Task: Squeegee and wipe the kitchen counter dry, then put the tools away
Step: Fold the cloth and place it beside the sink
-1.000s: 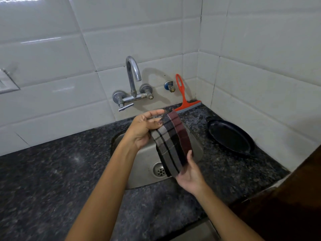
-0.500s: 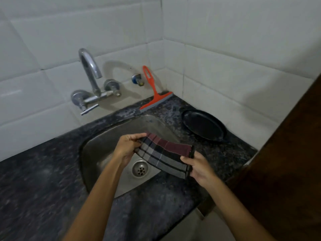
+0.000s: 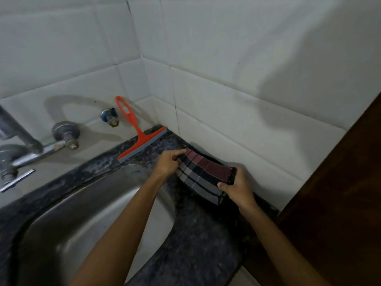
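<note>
Folded plaid cloth (image 3: 203,178) gripped by left hand (image 3: 168,165) and right hand (image 3: 239,187) over speckled dark stone bench (image 3: 198,234); orange squeegee (image 3: 142,139) parked, stowing apparently pending.

Sink (image 3: 86,213) sits left in the counter (image 3: 195,244) — tap (image 3: 31,149) behind it, squeegee (image 3: 140,135) leaning in the back corner, cloth (image 3: 203,176) to its right.

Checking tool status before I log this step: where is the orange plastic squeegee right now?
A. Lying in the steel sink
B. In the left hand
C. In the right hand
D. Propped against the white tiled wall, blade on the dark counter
D: the orange plastic squeegee leans on the wall untouched, while the left hand and right hand both grip the folded plaid cloth.
</note>
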